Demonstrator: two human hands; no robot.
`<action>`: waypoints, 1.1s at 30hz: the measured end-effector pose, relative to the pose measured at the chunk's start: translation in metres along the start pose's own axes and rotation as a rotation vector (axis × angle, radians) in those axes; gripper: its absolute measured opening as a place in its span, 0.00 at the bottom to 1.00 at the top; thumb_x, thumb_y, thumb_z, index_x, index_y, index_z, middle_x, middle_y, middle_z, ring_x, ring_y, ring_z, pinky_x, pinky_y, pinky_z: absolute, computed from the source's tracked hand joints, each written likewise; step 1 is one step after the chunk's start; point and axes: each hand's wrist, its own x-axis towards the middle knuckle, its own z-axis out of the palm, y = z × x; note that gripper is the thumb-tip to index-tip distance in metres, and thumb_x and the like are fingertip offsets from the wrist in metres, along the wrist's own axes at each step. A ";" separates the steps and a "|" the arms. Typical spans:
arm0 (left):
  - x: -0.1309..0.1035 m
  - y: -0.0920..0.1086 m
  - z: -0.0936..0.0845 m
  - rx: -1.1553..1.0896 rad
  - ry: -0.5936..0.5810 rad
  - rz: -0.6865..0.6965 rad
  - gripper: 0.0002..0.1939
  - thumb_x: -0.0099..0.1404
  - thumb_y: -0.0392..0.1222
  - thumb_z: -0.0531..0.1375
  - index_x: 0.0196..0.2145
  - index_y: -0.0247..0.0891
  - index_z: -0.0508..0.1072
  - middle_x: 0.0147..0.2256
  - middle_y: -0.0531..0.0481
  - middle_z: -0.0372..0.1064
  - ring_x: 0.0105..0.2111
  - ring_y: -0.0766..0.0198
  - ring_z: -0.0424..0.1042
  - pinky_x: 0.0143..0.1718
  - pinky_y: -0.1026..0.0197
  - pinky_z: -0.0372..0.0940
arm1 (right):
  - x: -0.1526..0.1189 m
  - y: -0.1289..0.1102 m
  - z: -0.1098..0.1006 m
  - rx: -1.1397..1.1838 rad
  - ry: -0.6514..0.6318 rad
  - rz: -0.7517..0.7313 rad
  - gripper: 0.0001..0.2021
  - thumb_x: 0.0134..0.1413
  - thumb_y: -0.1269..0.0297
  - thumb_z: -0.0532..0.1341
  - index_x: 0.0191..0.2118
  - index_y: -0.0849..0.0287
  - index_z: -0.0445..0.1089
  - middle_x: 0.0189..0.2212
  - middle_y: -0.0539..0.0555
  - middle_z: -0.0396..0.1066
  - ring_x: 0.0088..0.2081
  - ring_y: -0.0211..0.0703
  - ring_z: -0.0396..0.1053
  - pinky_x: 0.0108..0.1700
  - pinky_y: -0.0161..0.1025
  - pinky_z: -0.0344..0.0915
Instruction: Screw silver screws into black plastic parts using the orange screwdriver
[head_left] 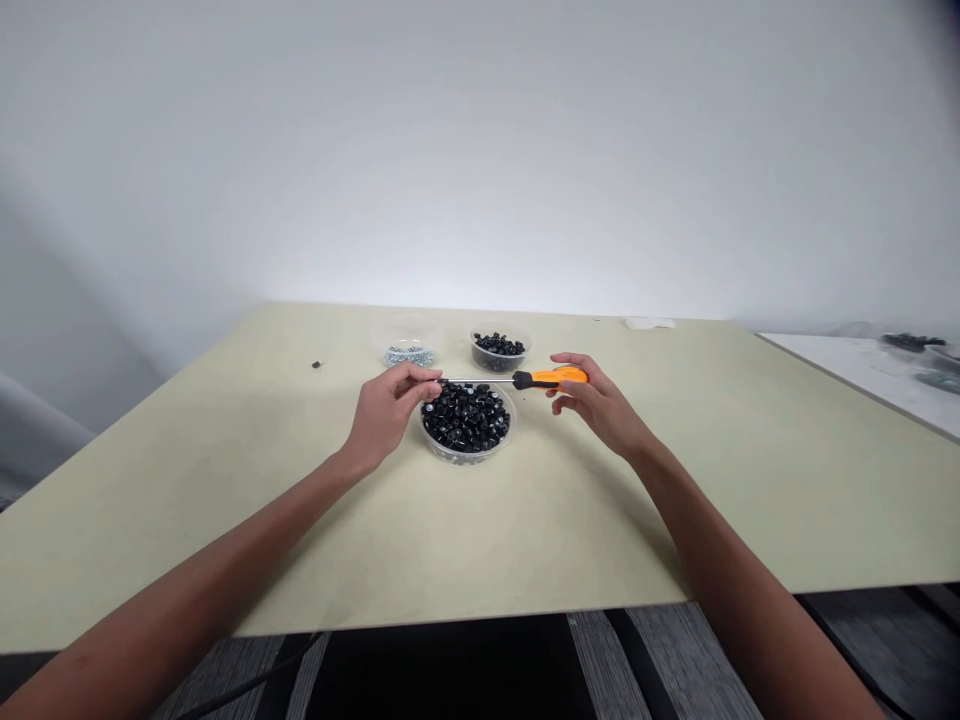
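My right hand (600, 402) is closed around the orange and black handle of a screwdriver (551, 378), which lies level and points left. Its metal shaft reaches the fingertips of my left hand (390, 405). There the thumb and forefinger pinch a small black part (443, 381), mostly hidden by the fingers. Just below the shaft stands a round clear bowl (463, 457) heaped with small black parts (466, 420), some with silvery screw heads showing.
Behind are a clear tub (409, 328) with small silvery screws (409, 355) and another bowl (501, 362) of black parts. A lone black piece (316, 364) lies at the left. A white object (649, 323) lies near the wall. At the right stands a white table (862, 365) with more containers.
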 end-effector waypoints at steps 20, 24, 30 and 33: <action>0.000 -0.002 0.002 -0.004 -0.018 0.004 0.06 0.63 0.43 0.64 0.35 0.38 0.77 0.37 0.50 0.77 0.33 0.65 0.75 0.38 0.63 0.71 | 0.001 -0.001 0.003 -0.096 0.119 -0.003 0.21 0.62 0.44 0.55 0.49 0.57 0.63 0.26 0.48 0.61 0.24 0.32 0.61 0.28 0.33 0.61; 0.000 -0.003 0.001 -0.010 -0.005 0.004 0.06 0.63 0.43 0.64 0.35 0.38 0.77 0.37 0.50 0.77 0.33 0.65 0.75 0.39 0.62 0.71 | 0.001 0.001 0.002 0.055 0.026 -0.031 0.22 0.58 0.51 0.61 0.54 0.53 0.60 0.41 0.53 0.67 0.41 0.38 0.67 0.40 0.38 0.69; 0.000 -0.002 0.003 -0.019 0.006 -0.023 0.03 0.61 0.40 0.64 0.32 0.39 0.77 0.38 0.50 0.78 0.33 0.65 0.76 0.38 0.62 0.71 | 0.003 0.000 0.002 -0.037 0.133 -0.001 0.18 0.61 0.47 0.57 0.47 0.57 0.65 0.26 0.49 0.61 0.26 0.32 0.61 0.32 0.34 0.63; 0.000 0.000 0.003 -0.008 0.022 -0.031 0.02 0.60 0.39 0.65 0.32 0.39 0.78 0.38 0.51 0.78 0.34 0.64 0.76 0.39 0.61 0.72 | 0.003 0.000 0.002 -0.022 0.095 0.001 0.19 0.61 0.46 0.57 0.46 0.58 0.67 0.29 0.51 0.64 0.30 0.35 0.64 0.32 0.34 0.64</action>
